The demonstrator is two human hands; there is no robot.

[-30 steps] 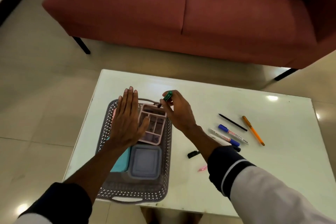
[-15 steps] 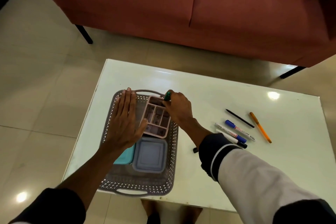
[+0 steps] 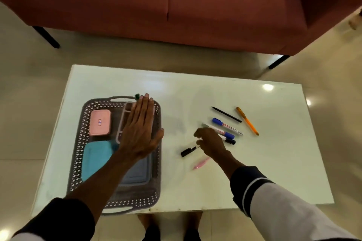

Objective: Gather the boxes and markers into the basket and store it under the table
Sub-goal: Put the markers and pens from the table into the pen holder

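Observation:
A grey perforated basket (image 3: pixel 78 143) lies on the left of the white table (image 3: pixel 195 92). It holds a small pink box (image 3: pixel 100 122), a teal box (image 3: pixel 96 159), a grey-blue box (image 3: pixel 137 172) and a pink divided tray (image 3: pixel 123 115). A green marker (image 3: pixel 137 95) pokes out at the basket's far rim. My left hand (image 3: pixel 140 131) lies flat, fingers straight, over the tray. My right hand (image 3: pixel 210 141) hovers with loosely curled fingers above the table, by a black marker (image 3: pixel 188 151) and a white marker with a black cap (image 3: pixel 227 139). It holds nothing.
On the table to the right lie a blue marker (image 3: pixel 225 124), a thin black pen (image 3: pixel 226 114), an orange pen (image 3: pixel 247 120) and a pink pen (image 3: pixel 200 163). A red sofa (image 3: pixel 176 6) stands beyond the table. My feet show below the near edge.
My right hand has let go of the green marker at the basket's far rim and has moved right to the loose markers. My left hand has shifted right over the divided tray.

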